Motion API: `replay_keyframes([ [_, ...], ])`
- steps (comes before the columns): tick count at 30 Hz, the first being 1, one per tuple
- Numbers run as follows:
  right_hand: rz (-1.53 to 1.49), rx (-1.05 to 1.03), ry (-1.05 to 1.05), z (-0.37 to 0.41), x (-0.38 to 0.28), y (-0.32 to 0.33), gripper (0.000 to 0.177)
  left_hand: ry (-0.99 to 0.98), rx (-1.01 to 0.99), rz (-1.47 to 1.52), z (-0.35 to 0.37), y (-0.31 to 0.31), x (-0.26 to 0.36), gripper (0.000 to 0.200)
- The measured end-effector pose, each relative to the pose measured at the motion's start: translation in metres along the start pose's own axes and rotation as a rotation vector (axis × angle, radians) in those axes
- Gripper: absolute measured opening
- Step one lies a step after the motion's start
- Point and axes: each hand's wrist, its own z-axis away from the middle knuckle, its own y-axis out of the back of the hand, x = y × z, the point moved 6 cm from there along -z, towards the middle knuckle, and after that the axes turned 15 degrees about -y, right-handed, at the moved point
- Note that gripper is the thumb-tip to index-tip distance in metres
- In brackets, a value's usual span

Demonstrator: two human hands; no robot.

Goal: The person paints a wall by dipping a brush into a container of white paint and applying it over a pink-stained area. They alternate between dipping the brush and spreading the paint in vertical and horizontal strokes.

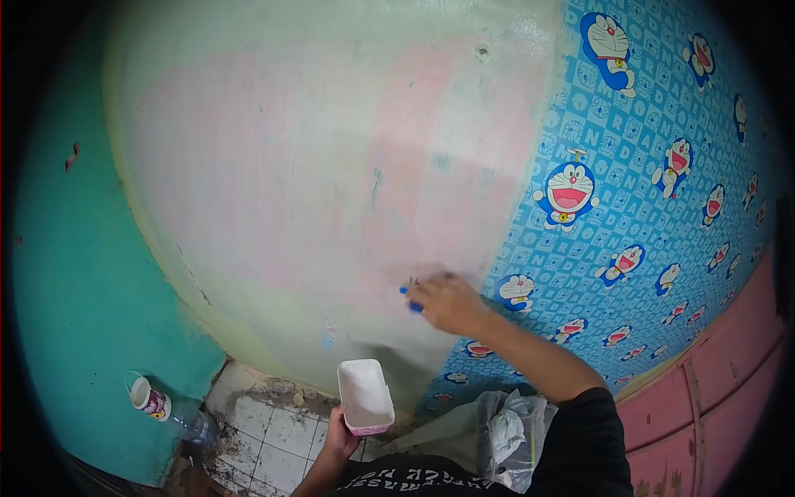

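Observation:
My left hand (pixel 339 434) grips a white rectangular plastic tub (pixel 365 394) by its side, low in front of my body. The tub has a pinkish printed outer wall and a whitish inside. Higher up, my right hand (pixel 447 303) is closed around a small tool with a blue handle (pixel 415 306), up against the wall (pixel 315 207). My fingers hide most of that tool, so its kind cannot be made out. The wall there is pale, with pink patches and whitish streaks. Just right of this hand starts blue cartoon-cat wallpaper (pixel 571 261).
A teal wall (pixel 74 273) meets the pale one at the left. Near that corner are a small bucket (pixel 151 399) and a clear plastic bottle (pixel 195 426). Dirty white tiles (pixel 277 427) cover the floor. A plastic bag (pixel 512 431) lies by my right side. Pink panels (pixel 662 439) stand far right.

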Motion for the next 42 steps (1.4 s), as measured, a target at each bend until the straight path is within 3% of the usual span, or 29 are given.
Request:
replay_keyframes([
  [4,-0.179,0.246,-0.182,-0.046,0.054,0.085,0.022,0.012,0.01,-0.02,0.001,0.002,-0.001,0.058],
  [6,-0.339,0.29,-0.413,-0.072,0.068,0.162,0.021,0.007,-0.019,0.001,-0.005,0.008,-0.005,0.058],
  [8,-0.299,0.542,-0.444,-0.091,0.078,0.232,0.019,0.03,-0.027,-0.009,-0.004,0.001,-0.002,0.058],
  [10,-0.163,0.84,-0.24,-0.102,0.065,0.288,0.016,0.046,-0.039,-0.012,-0.006,-0.002,-0.004,0.058],
  [12,0.131,0.984,0.014,-0.122,0.062,0.316,0.016,0.052,-0.058,-0.013,-0.01,-0.001,-0.007,0.058],
  [13,0.28,1.049,0.142,-0.124,0.057,0.32,0.018,0.057,-0.057,-0.008,-0.012,-0.001,-0.009,0.058],
  [16,0.491,0.831,0.026,-0.137,0.061,0.287,0.024,0.055,-0.052,-0.031,-0.015,0.002,-0.012,0.06],
  [19,0.61,0.682,0.107,-0.113,0.044,0.214,0.022,0.033,-0.054,-0.056,-0.019,0.003,-0.012,0.061],
  [20,0.562,0.67,0.178,-0.094,0.031,0.19,0.019,0.041,-0.05,-0.028,-0.018,0.005,-0.01,0.06],
  [24,0.378,0.13,0.179,-0.033,-0.002,0.071,0.022,0.041,-0.048,-0.001,-0.017,0.009,-0.006,0.059],
  [27,0.135,-0.089,0.121,-0.013,-0.012,0.032,0.025,0.025,-0.036,0.005,-0.011,0.004,0.001,0.06],
  [30,-0.122,0.097,-0.01,-0.041,0.023,0.062,0.027,0.015,-0.036,0.015,-0.01,0.007,0.0,0.06],
  [33,-0.385,0.083,-0.476,-0.089,0.07,0.143,0.031,0.004,-0.031,0.003,-0.011,0.007,-0.001,0.059],
  [36,-0.353,0.499,-0.368,-0.114,0.086,0.239,0.019,-0.008,-0.003,0.003,-0.009,0.003,0.001,0.058],
  [38,-0.227,0.826,-0.153,-0.11,0.063,0.277,0.017,-0.008,-0.005,0.022,-0.011,0.007,-0.002,0.057],
  [41,0.251,0.882,0.097,-0.093,0.049,0.243,0.026,-0.023,0.011,0.024,-0.009,0.011,-0.002,0.056],
  [42,0.312,0.82,0.081,-0.085,0.045,0.214,0.029,-0.033,0.018,0.021,-0.008,0.01,0.001,0.056],
])
